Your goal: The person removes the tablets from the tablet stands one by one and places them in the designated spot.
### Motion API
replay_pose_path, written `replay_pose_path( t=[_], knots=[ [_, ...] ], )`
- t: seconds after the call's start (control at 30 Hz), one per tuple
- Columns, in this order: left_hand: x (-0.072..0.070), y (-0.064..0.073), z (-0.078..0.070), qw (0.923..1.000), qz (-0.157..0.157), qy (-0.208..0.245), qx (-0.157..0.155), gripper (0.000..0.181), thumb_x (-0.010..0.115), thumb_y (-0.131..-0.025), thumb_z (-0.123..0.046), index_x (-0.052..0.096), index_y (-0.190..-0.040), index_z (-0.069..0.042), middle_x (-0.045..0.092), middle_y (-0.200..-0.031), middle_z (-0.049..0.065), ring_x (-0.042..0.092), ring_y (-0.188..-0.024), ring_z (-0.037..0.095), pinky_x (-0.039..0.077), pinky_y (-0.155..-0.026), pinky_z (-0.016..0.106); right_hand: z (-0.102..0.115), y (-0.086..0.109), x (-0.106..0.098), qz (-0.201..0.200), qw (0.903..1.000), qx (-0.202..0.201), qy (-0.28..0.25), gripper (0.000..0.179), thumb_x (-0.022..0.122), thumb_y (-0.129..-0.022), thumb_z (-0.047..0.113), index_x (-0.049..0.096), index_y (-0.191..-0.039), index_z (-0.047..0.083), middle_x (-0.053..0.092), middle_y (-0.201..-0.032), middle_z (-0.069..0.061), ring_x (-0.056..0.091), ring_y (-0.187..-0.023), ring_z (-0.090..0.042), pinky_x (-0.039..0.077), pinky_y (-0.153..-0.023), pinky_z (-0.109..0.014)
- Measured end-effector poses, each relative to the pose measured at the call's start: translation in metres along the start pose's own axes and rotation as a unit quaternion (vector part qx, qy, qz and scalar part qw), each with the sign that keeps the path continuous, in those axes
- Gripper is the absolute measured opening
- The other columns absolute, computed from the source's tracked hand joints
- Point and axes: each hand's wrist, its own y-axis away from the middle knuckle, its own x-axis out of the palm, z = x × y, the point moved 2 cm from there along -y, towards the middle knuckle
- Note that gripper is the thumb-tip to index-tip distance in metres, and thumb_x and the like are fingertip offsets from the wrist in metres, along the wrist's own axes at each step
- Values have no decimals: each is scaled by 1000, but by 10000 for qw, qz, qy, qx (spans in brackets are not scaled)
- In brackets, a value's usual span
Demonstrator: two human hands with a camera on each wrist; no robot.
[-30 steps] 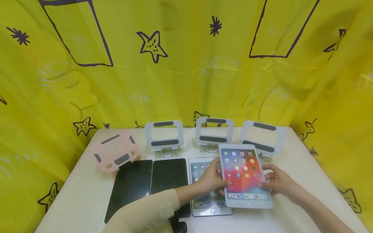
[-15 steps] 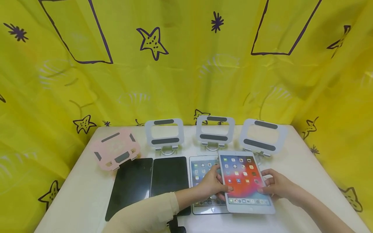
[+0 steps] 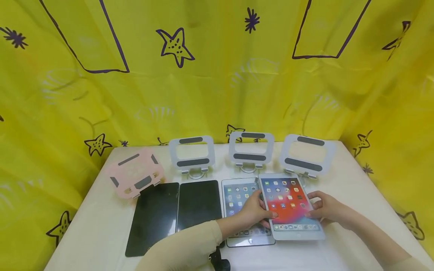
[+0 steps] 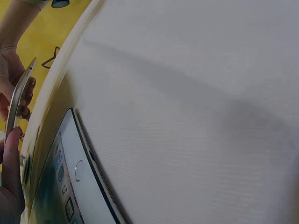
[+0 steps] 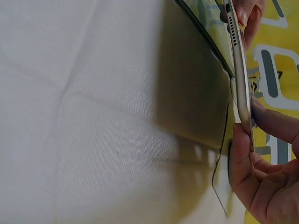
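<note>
In the head view a white-framed tablet point(image 3: 289, 205) with a lit red and blue home screen is held between both hands. My left hand point(image 3: 252, 210) grips its left edge, thumb on the front and fingers behind. On the opposite edge my right hand point(image 3: 327, 209) pinches it the same way. The right wrist view shows the tablet edge-on point(image 5: 239, 70), raised above the table, with the right hand point(image 5: 266, 172) on it. A second white tablet point(image 3: 251, 241), also lit, lies flat beneath the left hand and is partly hidden by it.
Two dark tablets point(image 3: 154, 218) point(image 3: 199, 203) lie side by side to the left, partly behind the left sleeve. Along the back of the white table point(image 3: 81, 226) stand a pink stand point(image 3: 135, 173) and three white stands point(image 3: 191, 162) point(image 3: 250, 157) point(image 3: 303, 165). A yellow curtain point(image 3: 210, 94) surrounds the table.
Both hands have lowered the held tablet from near the right-hand stands and shifted it slightly right, beside the lit tablet on the table. The grip has stayed the same.
</note>
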Motion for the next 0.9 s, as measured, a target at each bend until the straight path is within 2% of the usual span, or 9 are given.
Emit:
replay_pose_path(
  t=[0.3,0.4,0.5,0.63,0.77,0.9],
  knots=[
    [12,-14,4,9999,-126,-3,-80,68,75,-73,7,42,-131,-5,59,-71,8,66,-54,27,52,-42,31,-14,-8,-10,104,9999,62,-59,71,71,-84,21,29,-133,-10,57,-97,-11,57,-80,-16,54,-70,-30],
    [14,-14,5,9998,-105,-18,-157,73,74,-73,7,38,-135,-4,60,-71,8,66,-54,27,52,-43,30,-17,-10,-11,88,9999,74,-42,71,71,-85,21,29,-133,-10,57,-98,-11,57,-79,-16,54,-69,-29],
    [13,-13,2,9993,-52,-171,-341,78,74,-74,7,33,-140,-2,60,-73,8,66,-54,25,52,-45,29,-19,-12,-9,7,9999,153,-1,72,71,-84,21,29,-133,-10,58,-98,-11,57,-79,-16,54,-68,-28],
    [9,-10,-2,9967,9,-601,-552,82,74,-73,8,32,-143,-1,61,-70,9,63,-48,20,53,-46,27,-21,-11,-5,-205,9996,186,39,73,73,-83,21,29,-132,-12,57,-96,-11,55,-77,-15,51,-65,-26],
    [7,-8,-7,9966,76,-731,-381,80,71,-72,11,34,-142,-1,61,-68,8,60,-45,16,52,-46,27,-24,-11,0,-523,9983,134,213,71,74,-81,19,31,-129,-13,57,-92,-11,53,-74,-15,49,-62,-26],
    [3,-4,-13,9943,192,-1043,-86,76,73,-74,7,37,-140,0,61,-71,4,64,-51,20,54,-50,27,-20,-10,4,-645,9960,98,615,69,73,-82,19,34,-128,-14,58,-93,-15,55,-73,-16,51,-63,-29]
  ],
)
